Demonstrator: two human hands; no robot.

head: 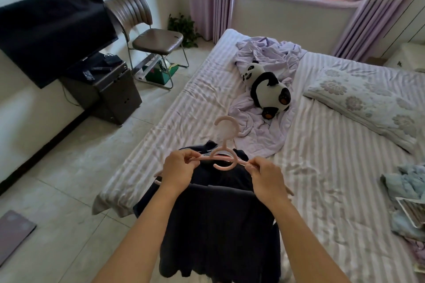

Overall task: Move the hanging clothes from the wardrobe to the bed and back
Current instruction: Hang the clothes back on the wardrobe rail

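Both hands, left hand (178,167) and right hand (268,179), pinch the pink plastic hanger (222,158) arms; its soft dark garment (218,225) seems light, drooping toward six o'clock over the striped bed (322,179).

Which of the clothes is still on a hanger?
The dark garment in both hands, on the pink hanger. The lilac one and light blue one lie loose on the bed.

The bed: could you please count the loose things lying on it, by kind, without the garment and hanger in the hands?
Plush panda: 1
Pillow: 1
Crumpled lilac sheet: 1
Light blue cloth heap: 1
Total on the bed: 4
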